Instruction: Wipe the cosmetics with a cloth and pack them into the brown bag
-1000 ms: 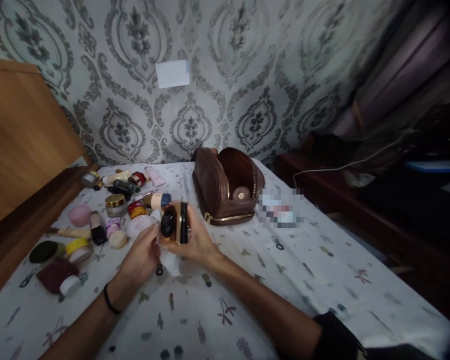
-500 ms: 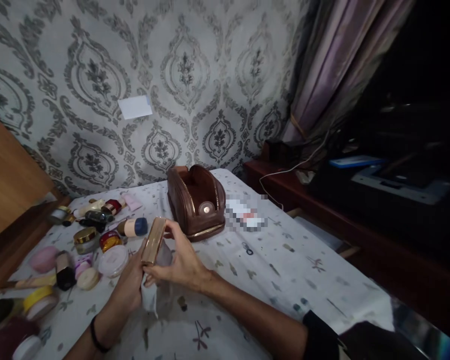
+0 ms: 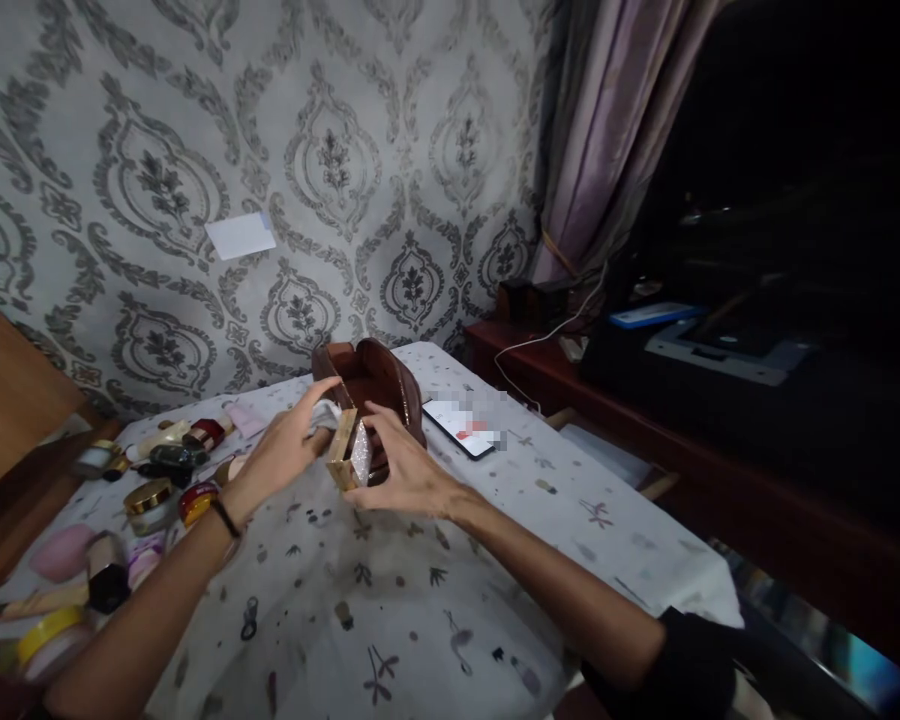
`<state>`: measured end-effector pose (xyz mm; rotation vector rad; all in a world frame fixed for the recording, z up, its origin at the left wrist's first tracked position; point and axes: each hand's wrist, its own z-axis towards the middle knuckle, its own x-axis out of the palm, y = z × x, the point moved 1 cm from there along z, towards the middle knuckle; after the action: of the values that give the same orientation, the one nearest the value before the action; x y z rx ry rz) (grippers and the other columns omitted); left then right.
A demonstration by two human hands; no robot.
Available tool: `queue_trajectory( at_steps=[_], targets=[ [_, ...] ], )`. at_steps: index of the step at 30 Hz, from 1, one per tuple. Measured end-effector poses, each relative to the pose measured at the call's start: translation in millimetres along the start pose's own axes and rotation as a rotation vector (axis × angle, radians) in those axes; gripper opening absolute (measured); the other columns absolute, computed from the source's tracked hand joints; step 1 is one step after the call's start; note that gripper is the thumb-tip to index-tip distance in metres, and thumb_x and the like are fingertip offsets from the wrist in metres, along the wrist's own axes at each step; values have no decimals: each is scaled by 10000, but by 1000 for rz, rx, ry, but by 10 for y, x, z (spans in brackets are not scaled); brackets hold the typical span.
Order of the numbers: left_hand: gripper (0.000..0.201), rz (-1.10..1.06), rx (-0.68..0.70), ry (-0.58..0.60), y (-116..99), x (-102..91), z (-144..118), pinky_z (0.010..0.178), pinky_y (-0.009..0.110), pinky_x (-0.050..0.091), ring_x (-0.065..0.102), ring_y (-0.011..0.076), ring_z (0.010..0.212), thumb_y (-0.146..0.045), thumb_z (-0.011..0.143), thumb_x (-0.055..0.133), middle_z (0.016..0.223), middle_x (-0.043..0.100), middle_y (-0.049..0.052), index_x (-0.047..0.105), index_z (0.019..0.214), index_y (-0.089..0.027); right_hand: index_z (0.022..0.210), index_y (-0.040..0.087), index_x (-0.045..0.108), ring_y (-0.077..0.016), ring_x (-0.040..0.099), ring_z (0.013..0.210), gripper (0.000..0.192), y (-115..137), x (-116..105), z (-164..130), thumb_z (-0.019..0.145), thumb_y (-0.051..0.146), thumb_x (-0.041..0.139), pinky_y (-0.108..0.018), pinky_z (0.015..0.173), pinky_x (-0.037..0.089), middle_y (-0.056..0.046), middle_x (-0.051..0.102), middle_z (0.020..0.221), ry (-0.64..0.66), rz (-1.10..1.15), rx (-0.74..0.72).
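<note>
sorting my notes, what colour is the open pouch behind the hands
Brown, leather-like pouch, seen in the head view.

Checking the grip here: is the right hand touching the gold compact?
Touching. The head view shows the right hand with fingers curled against the glittery face of the gold compact.

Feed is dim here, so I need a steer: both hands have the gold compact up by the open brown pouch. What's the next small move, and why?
Probably ease the gold compact forward and down into the brown pouch. The left hand and right hand hold it closed, right at the pouch's open mouth, so little travel is needed. The left hand also grips a white cloth, which should stay out.
</note>
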<state>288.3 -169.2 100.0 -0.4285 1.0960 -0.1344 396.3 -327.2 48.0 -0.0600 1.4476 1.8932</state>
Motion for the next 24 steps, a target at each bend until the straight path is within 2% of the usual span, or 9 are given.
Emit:
queue_trajectory(
  at_steps=[2,3,5,8,11,14,17,21,24],
  targets=[
    [571,187,-4,204,-35,-47,172,566,270,377,516,197,505,-212,807,447,564,550,-36,493,1376,-238,1202,199,518,-396,226,1439,764,8,-102,20,562,462,842,-524,1046,367,-200,258,1525,70,-63,75],
    [583,286,-11,284,-51,-61,240,557,274,363,524,208,503,-200,803,452,557,550,-29,493,1382,-251,1181,200,530,-401,221,1438,745,9,-149,33,563,476,842,-526,1043,364,-198,267,1516,100,-88,97],
    [573,446,7,362,-81,-72,342,546,277,345,561,227,535,-164,791,469,602,591,1,513,1353,-264,1127,204,546,-391,336,1368,691,3,-228,71,570,489,840,-503,1010,396,-175,331,1454,155,-123,109],
    [521,589,73,350,-106,-73,427,518,268,315,592,235,573,-110,765,485,654,625,33,537,1268,-238,1054,206,549,-302,520,1108,621,-18,-310,144,577,488,831,-426,881,469,-98,450,1216,184,-149,86],
    [458,603,95,294,-116,-128,469,508,255,289,602,225,605,-103,741,500,663,623,22,559,1173,-244,1042,201,541,-250,513,984,587,17,-376,196,597,470,813,-386,828,460,-37,450,1023,112,-160,60],
    [464,538,45,221,-133,-242,468,516,254,288,600,222,622,-101,721,499,645,615,3,578,1150,-260,1058,213,528,-233,492,962,566,150,-438,177,623,451,801,-364,812,441,-28,448,1012,69,-143,10],
    [536,486,4,168,-161,-299,349,519,262,298,589,226,598,-71,701,484,624,609,-4,575,1194,-262,1073,220,520,-231,490,945,580,283,-460,70,621,438,810,-350,774,436,-32,448,1026,66,-133,-42],
    [500,517,35,230,-184,-192,48,508,269,291,616,249,637,-51,676,481,661,623,11,577,1122,-254,1086,220,535,-227,508,917,601,273,-383,-163,595,390,836,-342,743,442,-25,467,1003,191,-104,6],
    [466,547,21,220,-167,-94,-92,515,286,305,640,275,675,-53,690,456,709,659,41,575,1098,-243,1087,233,565,-229,514,952,588,211,-344,-296,583,346,846,-337,757,456,-26,484,1032,275,-40,38]
  ],
)
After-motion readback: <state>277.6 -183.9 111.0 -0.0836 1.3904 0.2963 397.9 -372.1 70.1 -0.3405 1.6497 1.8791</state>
